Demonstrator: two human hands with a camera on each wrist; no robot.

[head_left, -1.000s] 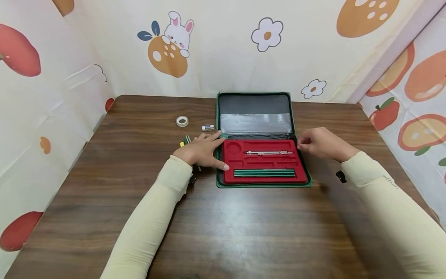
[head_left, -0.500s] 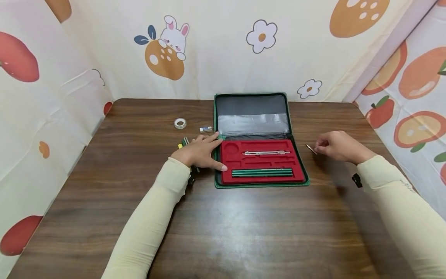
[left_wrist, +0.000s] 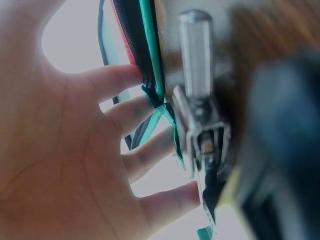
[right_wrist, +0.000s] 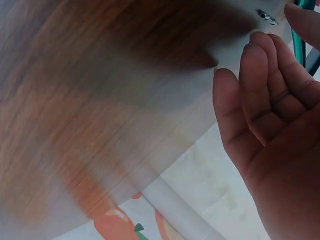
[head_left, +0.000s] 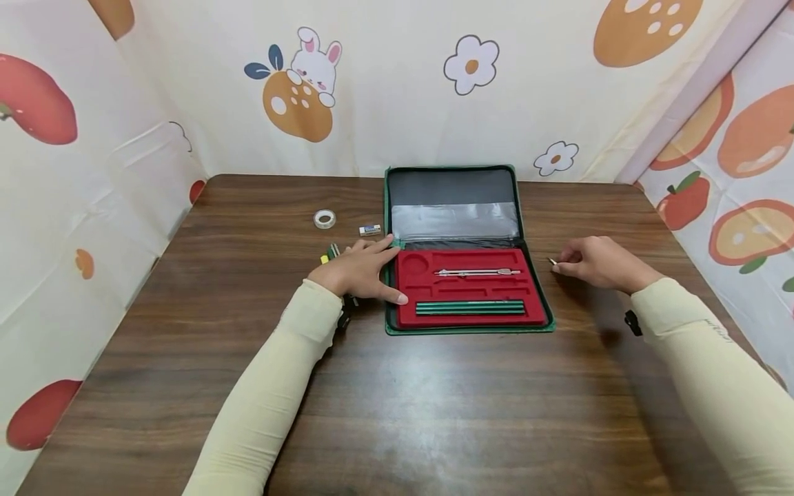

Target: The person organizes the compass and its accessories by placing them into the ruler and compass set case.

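Observation:
An open green zip case [head_left: 391, 207] lies mid-table with a red moulded tray [head_left: 414, 311] inside. The tray holds a metal compass [head_left: 477, 272] and green pencils [head_left: 470, 307]. My left hand [head_left: 362, 272] rests flat on the case's left edge, fingers straight; in the left wrist view this left hand [left_wrist: 75, 150] touches the green case rim [left_wrist: 150, 50]. My right hand [head_left: 592, 264] lies on the table to the right of the case, fingers loosely curved. A small metal piece [head_left: 552, 261] lies just off its fingertips; in the right wrist view the metal piece [right_wrist: 267, 16] is apart from the right hand [right_wrist: 270, 110].
A roll of clear tape [head_left: 324, 219] and a small eraser [head_left: 370, 229] sit left of the case lid. Several pens [head_left: 331, 251] lie partly under my left hand. Patterned cloth walls close in the wooden table [head_left: 434, 413] on three sides.
My right hand left the case's right edge and moved out to the right, then drew slightly back toward the small metal piece on the table. The left hand stayed put.

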